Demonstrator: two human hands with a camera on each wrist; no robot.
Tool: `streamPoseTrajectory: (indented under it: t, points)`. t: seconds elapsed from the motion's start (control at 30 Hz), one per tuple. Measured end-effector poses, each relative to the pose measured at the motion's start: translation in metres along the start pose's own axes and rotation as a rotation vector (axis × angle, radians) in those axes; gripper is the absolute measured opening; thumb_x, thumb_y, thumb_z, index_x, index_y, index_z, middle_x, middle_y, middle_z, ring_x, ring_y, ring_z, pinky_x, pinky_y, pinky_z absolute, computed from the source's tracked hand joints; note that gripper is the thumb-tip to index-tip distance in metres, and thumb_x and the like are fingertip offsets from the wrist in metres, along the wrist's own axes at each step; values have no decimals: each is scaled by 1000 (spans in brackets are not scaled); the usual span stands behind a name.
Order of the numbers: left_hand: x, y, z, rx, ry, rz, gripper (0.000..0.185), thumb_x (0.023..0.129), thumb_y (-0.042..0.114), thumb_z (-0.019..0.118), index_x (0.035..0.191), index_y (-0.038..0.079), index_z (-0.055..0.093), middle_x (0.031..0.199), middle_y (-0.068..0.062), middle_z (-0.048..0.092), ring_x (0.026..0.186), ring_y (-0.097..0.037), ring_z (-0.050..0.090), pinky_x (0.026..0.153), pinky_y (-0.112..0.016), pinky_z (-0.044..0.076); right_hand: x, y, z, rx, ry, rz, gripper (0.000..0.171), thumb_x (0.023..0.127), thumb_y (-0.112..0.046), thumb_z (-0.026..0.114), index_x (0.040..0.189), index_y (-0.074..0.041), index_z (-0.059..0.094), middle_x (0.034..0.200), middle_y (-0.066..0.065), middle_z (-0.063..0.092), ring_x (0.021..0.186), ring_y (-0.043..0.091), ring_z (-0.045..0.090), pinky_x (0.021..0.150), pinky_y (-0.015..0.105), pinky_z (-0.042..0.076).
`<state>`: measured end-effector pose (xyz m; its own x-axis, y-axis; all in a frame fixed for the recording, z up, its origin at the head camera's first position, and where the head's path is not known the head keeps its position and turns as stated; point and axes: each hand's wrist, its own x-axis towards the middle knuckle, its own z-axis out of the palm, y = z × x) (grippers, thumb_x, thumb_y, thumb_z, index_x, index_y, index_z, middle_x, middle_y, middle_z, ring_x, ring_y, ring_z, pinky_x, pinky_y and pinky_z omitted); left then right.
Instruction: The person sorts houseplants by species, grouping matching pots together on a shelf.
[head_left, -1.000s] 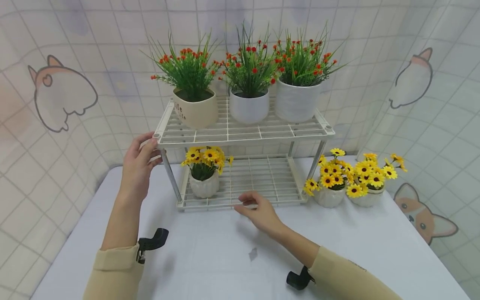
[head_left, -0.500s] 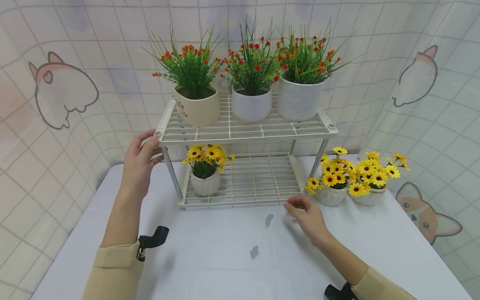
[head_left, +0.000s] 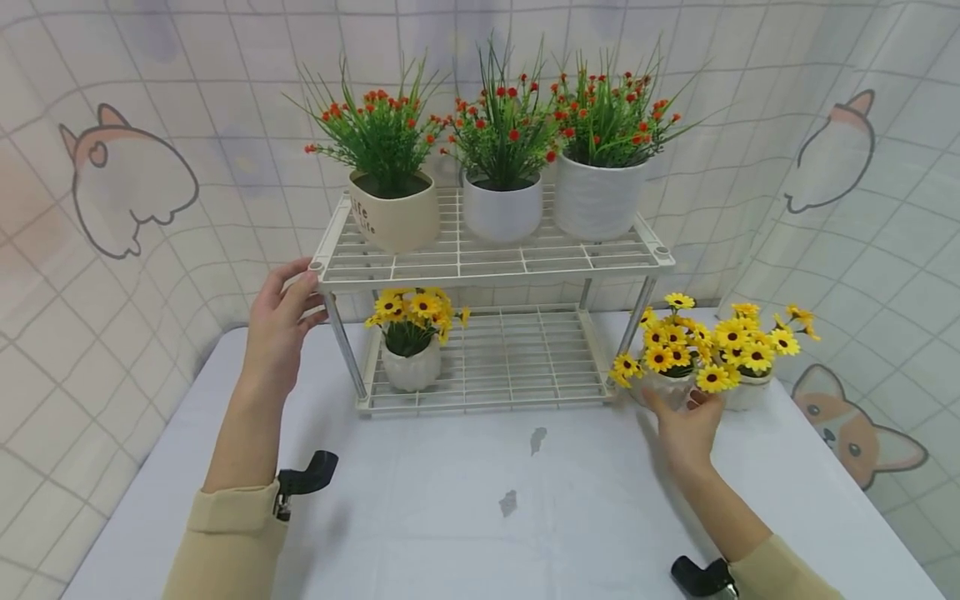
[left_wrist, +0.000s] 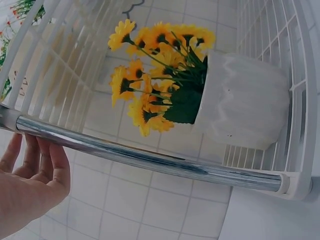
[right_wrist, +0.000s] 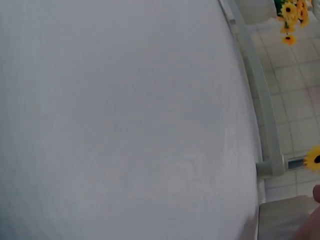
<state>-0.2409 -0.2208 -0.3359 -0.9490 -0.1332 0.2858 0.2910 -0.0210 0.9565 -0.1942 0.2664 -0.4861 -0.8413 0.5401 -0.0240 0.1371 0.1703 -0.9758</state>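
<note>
A white two-tier wire rack (head_left: pixel 495 278) stands on the table. My left hand (head_left: pixel 281 329) holds its upper front left corner; in the left wrist view, the bent fingers (left_wrist: pixel 61 172) touch the chrome post (left_wrist: pixel 150 159). Right of the rack, my right hand (head_left: pixel 690 429) grips a white pot (head_left: pixel 670 388) of yellow daisies, thumb on one side and fingers on the other. The pot is on the table and partly hidden by the hand. In the right wrist view only a bit of that hand shows at the lower right corner.
Several plants share the scene. Red-flowered ones in a cream pot (head_left: pixel 401 221), a white pot (head_left: pixel 502 212) and a ribbed white pot (head_left: pixel 600 200) line the upper tier. A daisy pot (head_left: pixel 412 371) sits on the lower tier's left. Another daisy plant (head_left: pixel 753 354) stands far right.
My right hand has moved right, from the rack's lower front edge to the nearer daisy pot, and now grips it. My left hand has stayed at the rack's corner.
</note>
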Motion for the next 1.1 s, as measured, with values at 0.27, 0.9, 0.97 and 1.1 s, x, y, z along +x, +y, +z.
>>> streamPoseTrajectory:
  t: [0.27,0.9,0.97,1.1]
  points:
    - [-2,1,-1,21,8,8,46,106,37,59,145,14,50,126,-3,61,111,-19,57,96,-29,45,22,5,3,22,-27,-138,106,92,-25,81,162,-33,2,167,1,15,154,20,12,123,38,11]
    - [-1,0,-2,6,11,6,46,106,37,59,144,13,51,127,-9,61,110,-20,57,97,-32,45,34,-2,13,101,-9,-46,98,92,-16,79,161,-29,10,166,-3,22,152,11,16,120,22,10]
    - [-1,0,-2,11,6,7,47,106,38,59,145,13,51,128,-10,60,111,-20,58,97,-32,45,33,-3,13,138,1,-28,95,91,-9,79,161,-26,16,164,-1,28,150,13,22,119,21,13]
    - [-2,0,-2,29,-2,12,49,106,39,57,147,12,49,128,-9,60,111,-19,57,96,-30,45,28,-3,11,193,8,16,94,89,-3,79,160,-21,20,161,2,32,147,15,29,118,21,21]
